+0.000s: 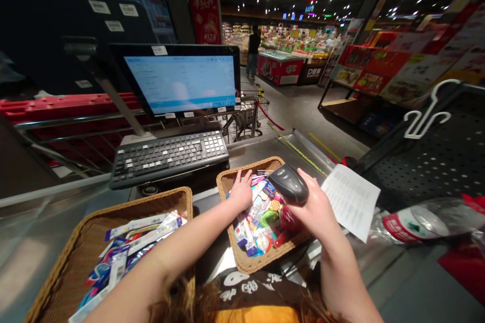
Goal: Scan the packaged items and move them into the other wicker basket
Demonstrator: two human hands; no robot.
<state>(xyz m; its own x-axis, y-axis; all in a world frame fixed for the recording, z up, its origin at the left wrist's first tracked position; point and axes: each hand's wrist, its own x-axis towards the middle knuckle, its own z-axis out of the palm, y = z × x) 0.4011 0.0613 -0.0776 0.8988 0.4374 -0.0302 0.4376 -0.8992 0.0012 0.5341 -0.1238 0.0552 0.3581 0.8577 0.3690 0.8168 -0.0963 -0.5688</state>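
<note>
My right hand (316, 207) is wrapped round a black handheld barcode scanner (288, 183), held above the right side of a wicker basket (248, 265). Small colourful packages (261, 212) fill this basket, with green, red and purple ones among them. My left hand (242, 192) reaches over the basket's left side, its fingers stretched out and apart on or just above the packages. Whether the fingertips touch one is hard to see. A second, larger wicker basket (56, 267) stands to the left. Long narrow packs (121, 257) lie in it, partly hidden by my left forearm.
Behind the baskets are a black keyboard (170, 156) and a lit monitor (185, 83). To the right lie a printed paper sheet (350, 199) and a clear bottle (417, 224) with a red-and-white label. A shopping cart (250, 111) and a person (253, 53) are farther back.
</note>
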